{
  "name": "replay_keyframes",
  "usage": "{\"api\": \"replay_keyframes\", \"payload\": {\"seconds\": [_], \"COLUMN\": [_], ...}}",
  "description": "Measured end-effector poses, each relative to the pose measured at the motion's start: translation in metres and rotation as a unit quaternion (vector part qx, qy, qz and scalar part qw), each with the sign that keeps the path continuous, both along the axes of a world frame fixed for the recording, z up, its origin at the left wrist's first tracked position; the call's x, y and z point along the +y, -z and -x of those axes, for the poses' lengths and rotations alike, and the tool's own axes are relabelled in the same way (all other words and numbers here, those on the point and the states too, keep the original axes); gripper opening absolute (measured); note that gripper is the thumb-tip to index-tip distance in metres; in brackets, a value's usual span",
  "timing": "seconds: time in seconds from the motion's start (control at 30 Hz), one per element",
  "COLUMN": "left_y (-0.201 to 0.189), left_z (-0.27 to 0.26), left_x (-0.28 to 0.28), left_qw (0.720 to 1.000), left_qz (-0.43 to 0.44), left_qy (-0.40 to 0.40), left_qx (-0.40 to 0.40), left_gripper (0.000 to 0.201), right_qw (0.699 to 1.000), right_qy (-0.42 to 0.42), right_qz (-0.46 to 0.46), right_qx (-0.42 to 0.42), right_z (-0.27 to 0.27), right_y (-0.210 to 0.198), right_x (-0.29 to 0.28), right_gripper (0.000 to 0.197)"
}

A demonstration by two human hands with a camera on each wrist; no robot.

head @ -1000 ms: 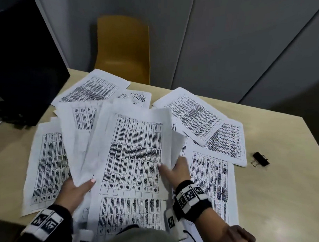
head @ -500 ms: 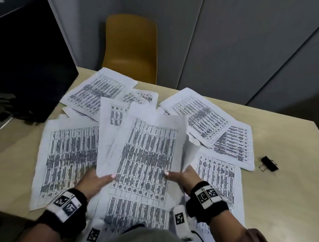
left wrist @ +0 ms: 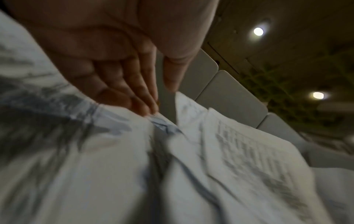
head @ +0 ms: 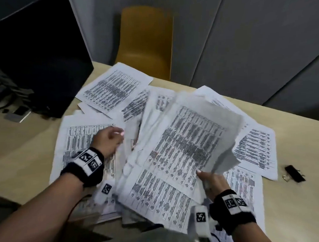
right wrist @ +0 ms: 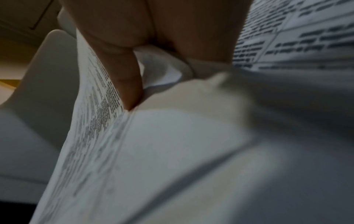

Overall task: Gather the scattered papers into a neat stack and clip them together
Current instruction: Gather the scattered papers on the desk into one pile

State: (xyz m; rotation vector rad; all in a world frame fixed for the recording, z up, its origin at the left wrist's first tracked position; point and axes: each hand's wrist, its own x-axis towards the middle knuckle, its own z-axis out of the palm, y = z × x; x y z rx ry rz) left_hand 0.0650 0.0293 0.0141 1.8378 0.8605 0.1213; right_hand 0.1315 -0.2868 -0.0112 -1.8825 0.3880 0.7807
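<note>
Several printed sheets lie scattered and overlapping on the beige table (head: 291,134). My right hand (head: 209,178) pinches the right edge of a loose bundle of papers (head: 183,147), thumb on top. The bundle is lifted and tilted above the pile; its sheets (right wrist: 172,144) fan unevenly past my fingers (right wrist: 128,84). My left hand (head: 110,139), blurred, hovers over the left sheet (head: 78,141) with straight fingers (left wrist: 124,72) and holds nothing. More loose sheets lie at the far left (head: 114,89) and at the right (head: 253,150). A black binder clip (head: 294,173) lies on the table right of the papers.
A black monitor (head: 35,52) stands at the table's left rear, with cables and a small device (head: 17,115) beside it. A yellow chair (head: 145,41) stands behind the far table edge against grey wall panels. Bare tabletop shows right of the binder clip.
My left hand has let go of the bundle and moved up and left over the left sheet. My right hand alone now holds the bundle, raised and swung rightwards.
</note>
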Motion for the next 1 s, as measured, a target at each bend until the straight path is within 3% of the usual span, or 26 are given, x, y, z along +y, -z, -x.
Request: {"api": "replay_keyframes", "payload": {"seconds": [0.07,0.13,0.3,0.37,0.4,0.47,0.53,0.73,0.8,0.87,0.93,1.0], "left_y": [0.004,0.009,0.018,0.019,0.019,0.019,0.019,0.014,0.011,0.014,0.014,0.017], "left_z": [-0.02,-0.035,-0.052,-0.049,-0.045,-0.034,-0.017,0.044,0.055,0.06,0.065,0.073], "left_x": [0.028,0.047,0.062,0.058,0.054,0.046,0.034,-0.012,-0.015,-0.002,0.014,0.019], "left_qw": [0.988,0.96,0.884,0.849,0.839,0.831,0.826,0.833,0.879,0.92,0.934,0.938], "left_qz": [-0.151,-0.253,-0.296,-0.293,-0.293,-0.299,-0.312,-0.355,-0.338,-0.325,-0.281,-0.174], "left_qy": [0.017,0.09,0.203,0.257,0.276,0.299,0.31,0.316,0.276,0.174,0.067,0.005], "left_qx": [0.014,0.082,0.301,0.357,0.367,0.361,0.352,0.283,0.193,0.133,0.208,0.299], "left_gripper": [0.032,0.051,0.068,0.07,0.07,0.072,0.071,0.065,0.064,0.06,0.069,0.084], "right_qw": [0.998,0.997,0.991,0.991,0.991,0.991,0.993,0.994,0.994,0.992,0.994,0.994], "right_qy": [0.049,0.058,0.092,0.086,0.088,0.076,0.08,0.081,0.075,0.078,0.068,0.07], "right_qz": [-0.03,-0.044,-0.068,-0.083,-0.082,-0.07,-0.058,-0.066,-0.07,-0.088,-0.084,-0.078], "right_qx": [0.034,0.038,0.064,0.067,0.066,0.086,0.066,0.036,0.033,0.039,0.033,0.032], "right_z": [-0.001,0.0,-0.003,-0.005,-0.004,-0.003,0.0,0.002,0.003,0.003,0.005,0.005], "right_y": [-0.007,-0.016,-0.001,0.004,-0.001,-0.006,-0.014,-0.029,-0.033,-0.032,-0.032,-0.03], "right_x": [-0.004,-0.003,-0.009,-0.011,-0.008,-0.01,-0.006,-0.001,0.0,-0.001,-0.001,-0.002], "right_gripper": [0.017,0.027,0.024,0.07,0.072,0.03,0.033,0.037,0.037,0.036,0.036,0.037]}}
